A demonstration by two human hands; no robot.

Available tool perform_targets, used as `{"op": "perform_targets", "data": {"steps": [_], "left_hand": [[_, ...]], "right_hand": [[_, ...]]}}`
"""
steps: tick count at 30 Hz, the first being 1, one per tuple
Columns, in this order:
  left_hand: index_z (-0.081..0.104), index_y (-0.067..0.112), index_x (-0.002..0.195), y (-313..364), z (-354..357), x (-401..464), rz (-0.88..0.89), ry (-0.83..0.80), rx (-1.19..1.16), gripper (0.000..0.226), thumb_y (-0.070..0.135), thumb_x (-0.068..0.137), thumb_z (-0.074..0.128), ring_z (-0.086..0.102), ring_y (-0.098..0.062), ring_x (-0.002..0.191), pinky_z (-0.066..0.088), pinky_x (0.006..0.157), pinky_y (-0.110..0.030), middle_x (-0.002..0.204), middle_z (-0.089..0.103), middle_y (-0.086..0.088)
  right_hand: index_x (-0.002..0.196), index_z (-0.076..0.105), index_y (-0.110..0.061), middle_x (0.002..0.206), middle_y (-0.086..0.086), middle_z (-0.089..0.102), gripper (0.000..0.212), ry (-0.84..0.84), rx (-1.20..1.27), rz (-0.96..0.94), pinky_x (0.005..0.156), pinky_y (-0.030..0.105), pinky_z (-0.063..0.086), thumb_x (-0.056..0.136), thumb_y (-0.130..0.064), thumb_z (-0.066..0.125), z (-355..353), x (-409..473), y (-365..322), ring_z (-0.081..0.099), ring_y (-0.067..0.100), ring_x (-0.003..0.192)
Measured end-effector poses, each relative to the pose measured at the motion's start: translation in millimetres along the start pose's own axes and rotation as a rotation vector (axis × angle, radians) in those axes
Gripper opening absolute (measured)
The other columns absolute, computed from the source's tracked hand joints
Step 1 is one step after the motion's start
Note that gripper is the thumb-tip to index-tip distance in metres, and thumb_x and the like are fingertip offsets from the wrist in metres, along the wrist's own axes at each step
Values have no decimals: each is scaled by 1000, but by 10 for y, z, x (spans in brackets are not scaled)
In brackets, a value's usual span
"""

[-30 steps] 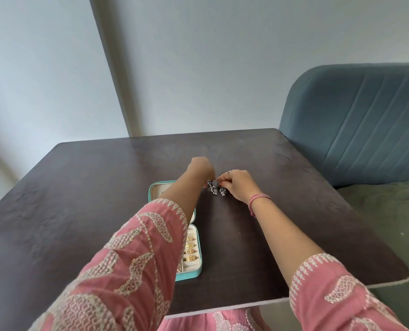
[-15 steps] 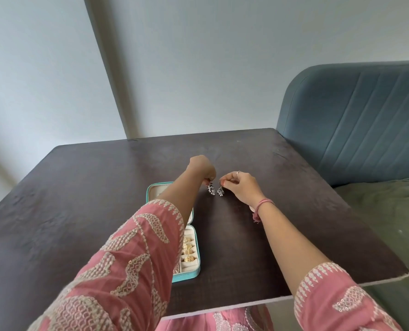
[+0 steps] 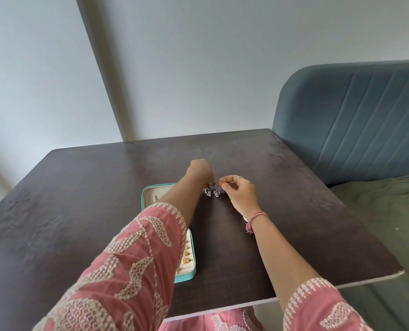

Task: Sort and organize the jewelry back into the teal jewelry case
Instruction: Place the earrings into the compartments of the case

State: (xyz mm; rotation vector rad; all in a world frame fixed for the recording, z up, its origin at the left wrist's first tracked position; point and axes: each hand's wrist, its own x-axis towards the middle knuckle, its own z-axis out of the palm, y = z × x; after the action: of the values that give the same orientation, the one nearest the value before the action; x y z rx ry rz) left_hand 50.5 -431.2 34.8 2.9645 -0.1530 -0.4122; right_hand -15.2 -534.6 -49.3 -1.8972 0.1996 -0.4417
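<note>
My left hand point(image 3: 199, 172): pinches one silver earring point(image 3: 207, 191).
My right hand point(image 3: 241, 194): pinches the other earring point(image 3: 216, 192), just beside.
Teal case point(image 3: 191, 274): open, under my left forearm.

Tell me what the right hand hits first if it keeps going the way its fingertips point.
The right hand points leftward; first comes the earring it pinches, then the left hand with its own earring. Depth between them is unclear.
</note>
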Motion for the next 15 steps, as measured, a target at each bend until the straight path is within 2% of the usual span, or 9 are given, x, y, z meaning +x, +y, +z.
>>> {"op": "perform_targets", "data": {"steps": [2, 4, 6, 7, 9, 13, 15], "left_hand": [[72, 17, 102, 21, 30, 5, 27, 33, -42, 28, 36, 89, 58, 65, -15, 106, 46, 86, -21, 64, 53, 8], [69, 12, 111, 7, 74, 49, 37, 56, -80, 33, 34, 88, 60, 64, -18, 107, 47, 88, -23, 79, 63, 6], [69, 6, 109, 6, 135, 126, 27, 42, -80, 28, 22, 87, 62, 64, -24, 106, 50, 88, -28, 105, 69, -6], [68, 1, 107, -5, 156, 141, 33, 48, -70, 25, 14, 86, 62, 65, -28, 104, 52, 86, -31, 109, 68, -13], [67, -3, 104, -5, 148, 123, 61, 85, -52, 23, 8, 85, 62, 65, -30, 102, 53, 83, -33, 110, 67, -17], [71, 7, 102, -35, 132, 61, 12, 99, -137, 26, 24, 84, 63, 65, -25, 105, 50, 82, -25, 112, 67, -8], [70, 11, 84, -42, 107, 55, 1, 76, -156, 13, 19, 81, 60, 67, -23, 102, 49, 75, -23, 95, 67, -5]], "right_hand": [[86, 72, -19, 77, -11, 67, 10, 13, 14, -4, 68, 6, 44, 87, -12, 65, -5, -5, 12, 60, -4, 70], [87, 72, -17, 75, -12, 67, 10, 8, 18, -10, 66, 3, 43, 87, -11, 65, -3, -7, 19, 59, -9, 66], [87, 72, -16, 74, -12, 67, 9, 5, 22, -17, 65, 3, 42, 87, -11, 65, 4, -6, 26, 59, -11, 64], [87, 72, -17, 75, -11, 67, 9, 7, 23, -19, 65, 3, 43, 87, -12, 65, 5, -6, 32, 59, -9, 65], [88, 73, -17, 78, -9, 69, 8, 9, 25, -19, 66, 5, 44, 87, -14, 65, 1, -3, 46, 61, -5, 69], [88, 72, -20, 80, -10, 70, 7, 27, 74, -13, 69, 8, 46, 87, -16, 67, -4, 6, 57, 62, -3, 72], [88, 71, -19, 81, -9, 70, 6, 44, 139, -3, 71, 8, 46, 87, -15, 67, -10, 11, 56, 62, -5, 71]]}}
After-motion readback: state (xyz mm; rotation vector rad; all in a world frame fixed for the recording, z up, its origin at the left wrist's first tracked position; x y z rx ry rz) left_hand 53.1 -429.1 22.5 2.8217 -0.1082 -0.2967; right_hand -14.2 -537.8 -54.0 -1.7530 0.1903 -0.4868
